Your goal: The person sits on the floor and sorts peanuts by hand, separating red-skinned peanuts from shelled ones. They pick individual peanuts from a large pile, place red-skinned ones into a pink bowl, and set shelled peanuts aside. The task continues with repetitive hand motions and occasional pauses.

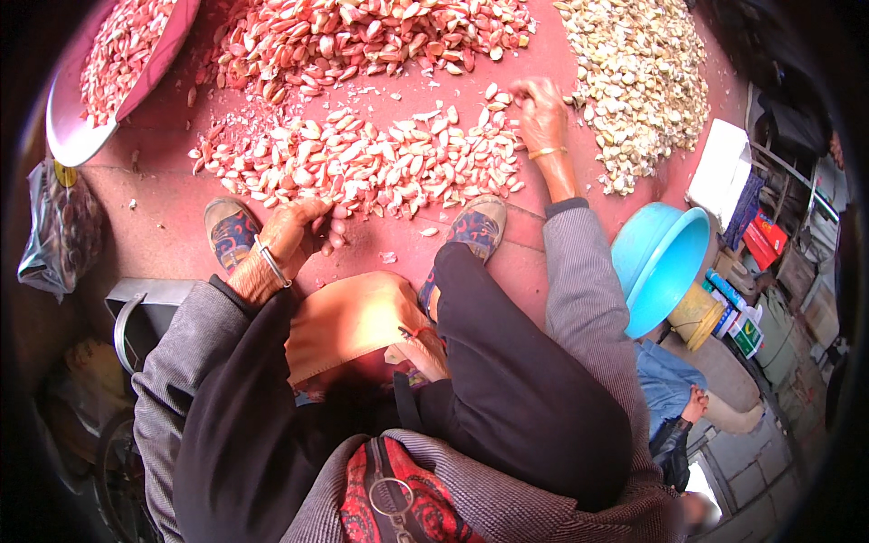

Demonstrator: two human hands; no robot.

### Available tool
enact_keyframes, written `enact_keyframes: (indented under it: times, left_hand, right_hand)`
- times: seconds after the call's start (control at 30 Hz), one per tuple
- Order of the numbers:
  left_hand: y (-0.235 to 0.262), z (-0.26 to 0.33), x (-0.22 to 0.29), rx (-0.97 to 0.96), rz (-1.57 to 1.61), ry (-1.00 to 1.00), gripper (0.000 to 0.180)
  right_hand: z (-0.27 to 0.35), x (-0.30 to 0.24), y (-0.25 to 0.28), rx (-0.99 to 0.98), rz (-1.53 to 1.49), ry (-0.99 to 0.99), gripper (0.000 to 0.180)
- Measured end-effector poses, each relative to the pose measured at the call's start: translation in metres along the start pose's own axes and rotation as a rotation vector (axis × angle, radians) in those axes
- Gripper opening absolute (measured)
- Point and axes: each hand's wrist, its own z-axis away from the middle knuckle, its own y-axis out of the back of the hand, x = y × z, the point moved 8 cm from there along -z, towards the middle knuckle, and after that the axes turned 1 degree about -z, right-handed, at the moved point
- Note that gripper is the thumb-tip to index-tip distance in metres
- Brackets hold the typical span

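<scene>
Red-black patterned cloth (434,509) nearest; then ribbed grey sleeves (584,271), smooth orange cloth (348,321). Left hand (294,231) curled at near edge of a loose strip of cloves (371,165); whether gripping any, cannot tell. Cloves plump, tapered, pinkish, on red surface (507,264). Right hand (543,113) bent-fingered at strip's right end, contents hidden. Work looks partway: pale heap (638,81) gathered to the right, big pink heap (362,41) beyond, probably left to do.

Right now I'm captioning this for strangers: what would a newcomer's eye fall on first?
Probably the pinkish cloves strewn across the red surface ahead of the shoes, with the right hand at their right end. Next, likely the paler heap at upper right, then the bright blue basin beside the right sleeve.
</scene>
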Motion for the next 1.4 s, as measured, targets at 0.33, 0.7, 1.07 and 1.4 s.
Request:
enact_keyframes:
  times: [0.33,0.7,1.07,1.4]
  left_hand:
    - [0.002,0.001,-0.001,0.008,-0.006,0.008,0.024]
    - [0.0,0.004,0.002,0.006,0.002,-0.004,0.023]
    - [0.0,0.004,0.001,0.02,-0.006,-0.01,0.023]
    - [0.0,0.005,0.004,0.016,0.016,-0.028,0.028]
  right_hand:
    - [0.001,-0.014,0.016,0.143,-0.204,-0.02,0.033]
    - [-0.002,-0.068,-0.027,0.0,0.002,0.181,0.035]
    - [-0.013,-0.079,-0.024,0.055,-0.058,0.224,0.041]
    - [0.007,-0.042,-0.018,0.057,-0.25,0.003,0.023]
